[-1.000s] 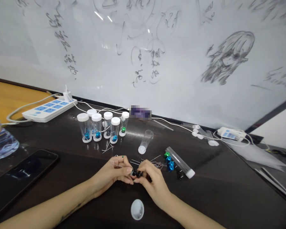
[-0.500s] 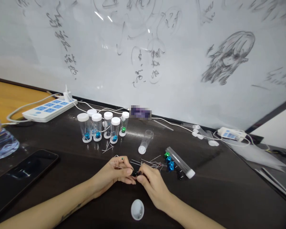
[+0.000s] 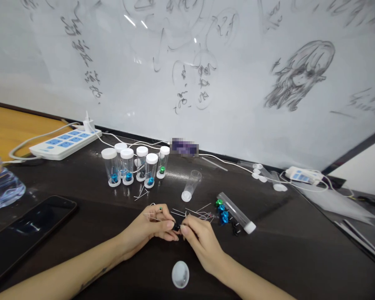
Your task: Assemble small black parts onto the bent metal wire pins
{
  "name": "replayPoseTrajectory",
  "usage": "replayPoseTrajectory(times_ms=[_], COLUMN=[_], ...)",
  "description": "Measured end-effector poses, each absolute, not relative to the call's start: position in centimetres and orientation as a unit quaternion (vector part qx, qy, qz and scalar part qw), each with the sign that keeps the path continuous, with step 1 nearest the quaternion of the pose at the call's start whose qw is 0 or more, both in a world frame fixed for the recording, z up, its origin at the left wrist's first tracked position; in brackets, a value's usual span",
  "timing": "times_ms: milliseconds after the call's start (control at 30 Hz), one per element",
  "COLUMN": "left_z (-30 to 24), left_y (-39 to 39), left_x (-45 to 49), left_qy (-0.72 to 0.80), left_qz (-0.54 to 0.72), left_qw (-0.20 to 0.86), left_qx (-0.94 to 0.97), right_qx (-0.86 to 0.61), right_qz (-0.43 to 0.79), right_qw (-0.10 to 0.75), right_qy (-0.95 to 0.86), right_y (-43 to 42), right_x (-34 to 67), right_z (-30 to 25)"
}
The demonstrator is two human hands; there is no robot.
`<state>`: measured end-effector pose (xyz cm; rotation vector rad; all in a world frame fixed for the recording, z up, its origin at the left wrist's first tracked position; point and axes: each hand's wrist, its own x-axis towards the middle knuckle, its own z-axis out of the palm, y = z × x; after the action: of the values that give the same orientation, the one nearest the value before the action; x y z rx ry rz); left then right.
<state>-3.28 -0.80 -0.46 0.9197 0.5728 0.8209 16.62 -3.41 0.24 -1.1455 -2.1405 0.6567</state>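
A small black part [image 3: 176, 226] is pinched between the thumb and fingers of my left hand [image 3: 158, 223]; its kind is too small to make out. A thin pale rod [image 3: 151, 216] also lies across the left fingers. Closed in a pinch, my right hand [image 3: 201, 235] meets the black part from the right, and its fingertips hide what they grip. Behind the right hand lie several thin metal rods [image 3: 203, 212]. Below both hands is a round whitish cap [image 3: 180, 274]. Blue parts [image 3: 224, 216], a green part [image 3: 219, 202] and black parts [image 3: 236, 228] lie to the right.
Several capped clear tubes [image 3: 126, 166] with coloured parts inside stand at the back left. An open tube [image 3: 192, 185] and a lying tube [image 3: 237, 212] are further right. A phone [image 3: 31, 233], a water bottle [image 3: 3, 183] and a power strip [image 3: 65, 141] occupy the left side.
My right fingertips have shifted slightly right, showing more of the black part. My left hand keeps its place.
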Motion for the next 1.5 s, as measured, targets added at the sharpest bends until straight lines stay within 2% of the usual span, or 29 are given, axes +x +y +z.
replayPoseTrajectory(times_ms=[133,400,833,1033,1500], left_z=[-0.41,-0.68,-0.40,-0.42,-0.51], left_y=[-0.86,-0.48,-0.61,-0.46,-0.45], left_x=[-3.27,-3.30,-3.27,-3.26,-3.24], left_qy=[0.267,0.253,0.259,0.263,0.259], left_qz=[0.369,0.384,0.385,0.398,0.399], left_qw=[0.778,0.781,0.783,0.786,0.785], left_qx=[0.434,0.422,0.414,0.394,0.397], right_qx=[-0.419,-0.402,-0.430,-0.428,-0.434], right_qz=[0.252,0.246,0.258,0.262,0.279], right_qw=[0.300,0.391,0.335,0.360,0.352], right_qy=[-0.819,-0.791,-0.798,-0.787,-0.781], right_y=[-3.28,-3.28,-3.47,-3.47,-3.47], right_x=[16.83,16.65,16.61,16.51,16.47], right_z=[0.03,-0.40,0.47,0.10,0.10])
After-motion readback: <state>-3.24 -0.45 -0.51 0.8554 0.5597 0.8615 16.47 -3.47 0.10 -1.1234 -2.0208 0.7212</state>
